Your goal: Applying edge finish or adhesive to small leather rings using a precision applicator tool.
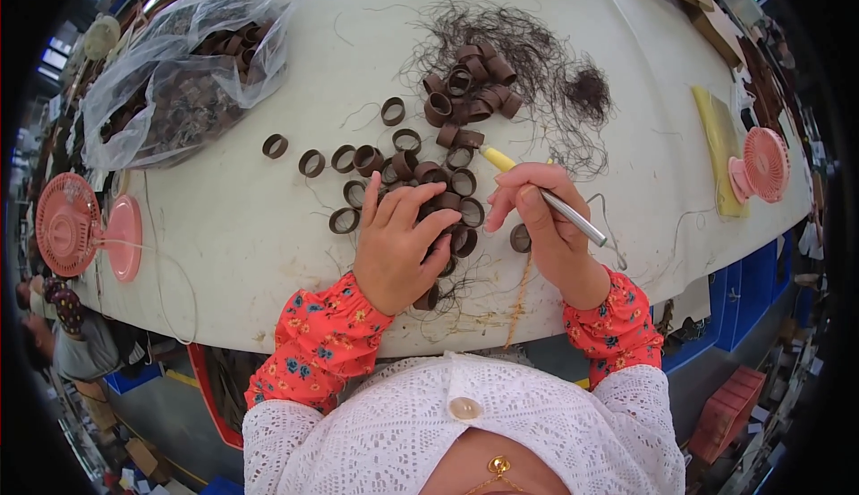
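Several brown rings (407,141), short tube-like loops, lie loosely spread over the pale table in front of me. My left hand (398,240) rests palm down over the near rings, its fingers spread and touching some of them. A pen-shaped tool (577,217) with a silver body and yellow front is gripped between the thumb and fingers of my right hand (555,226). Its tip reaches a ring (467,139) at the edge of the group. Beyond, more rings form a heap (474,83) beside a tangle of dark thread (546,47).
A clear plastic bag (192,83) of brown rings sits at the far left. Pink fans stand at the left (69,225) and right (765,166), the latter beside a yellow pad (716,146). Thread scraps litter the white table (250,289). Another person (80,343) is at the left.
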`<state>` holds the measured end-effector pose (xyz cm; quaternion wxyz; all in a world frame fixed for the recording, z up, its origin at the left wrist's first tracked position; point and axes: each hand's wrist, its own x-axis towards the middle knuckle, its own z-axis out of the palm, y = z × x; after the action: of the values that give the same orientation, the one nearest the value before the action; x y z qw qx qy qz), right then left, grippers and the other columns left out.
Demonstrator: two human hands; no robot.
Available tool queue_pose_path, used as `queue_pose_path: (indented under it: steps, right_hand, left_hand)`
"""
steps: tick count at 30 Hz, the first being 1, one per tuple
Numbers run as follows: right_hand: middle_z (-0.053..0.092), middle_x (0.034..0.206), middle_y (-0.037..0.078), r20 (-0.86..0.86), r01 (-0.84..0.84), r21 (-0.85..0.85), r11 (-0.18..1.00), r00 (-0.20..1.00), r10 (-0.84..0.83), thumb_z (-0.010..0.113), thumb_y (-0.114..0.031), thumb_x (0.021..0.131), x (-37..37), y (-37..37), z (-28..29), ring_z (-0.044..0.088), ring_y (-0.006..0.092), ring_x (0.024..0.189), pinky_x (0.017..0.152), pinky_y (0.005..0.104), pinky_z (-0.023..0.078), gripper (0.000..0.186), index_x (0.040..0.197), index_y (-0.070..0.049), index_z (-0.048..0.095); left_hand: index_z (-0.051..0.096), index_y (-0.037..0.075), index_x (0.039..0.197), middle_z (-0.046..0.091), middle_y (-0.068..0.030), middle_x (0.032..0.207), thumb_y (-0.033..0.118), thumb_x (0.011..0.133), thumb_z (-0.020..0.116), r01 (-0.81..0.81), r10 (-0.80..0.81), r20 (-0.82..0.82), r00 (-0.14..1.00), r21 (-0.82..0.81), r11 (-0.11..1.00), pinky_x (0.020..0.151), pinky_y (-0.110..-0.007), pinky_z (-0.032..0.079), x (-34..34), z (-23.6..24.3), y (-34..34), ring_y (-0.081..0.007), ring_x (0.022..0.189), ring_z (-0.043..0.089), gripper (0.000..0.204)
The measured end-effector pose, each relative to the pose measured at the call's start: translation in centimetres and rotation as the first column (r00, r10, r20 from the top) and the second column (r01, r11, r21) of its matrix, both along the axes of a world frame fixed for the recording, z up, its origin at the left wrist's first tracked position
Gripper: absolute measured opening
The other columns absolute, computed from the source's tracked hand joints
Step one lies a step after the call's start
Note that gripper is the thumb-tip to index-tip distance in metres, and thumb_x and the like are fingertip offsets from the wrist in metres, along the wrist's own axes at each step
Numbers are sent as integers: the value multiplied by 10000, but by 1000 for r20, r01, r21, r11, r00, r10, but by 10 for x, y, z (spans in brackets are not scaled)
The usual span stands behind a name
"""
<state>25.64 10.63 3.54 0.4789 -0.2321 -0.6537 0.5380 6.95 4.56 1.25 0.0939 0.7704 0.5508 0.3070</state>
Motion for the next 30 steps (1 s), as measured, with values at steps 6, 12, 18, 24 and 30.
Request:
queue_pose_path:
  steps: [6,12,18,24,30]
  right_hand:
    - [581,747,75,354,-57,358,932,932,-79,633,-42,798,-1,11,-5,590,230,694,652,317,460,201,984,-74,562]
    - [576,828,83,651,-288,380,879,758,-34,666,-94,772,-3,8,-4,555,290,767,703,393,415,197,920,-96,536]
    - [579,843,100,487,-179,231,956,872,46,677,-55,777,-6,4,-11,593,264,750,660,338,472,211,935,-65,538]
    - [611,904,98,306,-129,189,973,950,66,696,-5,754,-4,7,-4,626,216,772,672,281,506,235,945,-46,566]
    - [619,913,76,370,-36,530,848,909,-192,719,-19,721,0,11,-1,591,229,773,660,321,487,276,950,-82,577]
  left_hand:
    - [636,135,902,576,-30,1104,78,713,672,-35,39,-59,997,66,997,1069,-534,200,-3,1,1,-249,1024,512,200]
    - [591,118,840,597,-2,1030,74,766,634,-102,97,77,992,75,992,1057,-521,218,-3,1,4,-238,1014,506,97]
    - [564,97,860,632,0,924,67,813,597,-63,37,288,957,84,994,1054,-480,228,-2,-1,2,-221,916,540,65]
    - [572,107,875,633,6,933,69,807,605,-61,37,219,975,103,993,1060,-481,216,-5,1,2,-216,916,539,84]
    - [592,101,912,612,-53,1070,15,775,585,-226,195,220,956,125,966,983,-432,347,-5,11,3,-205,965,516,162]
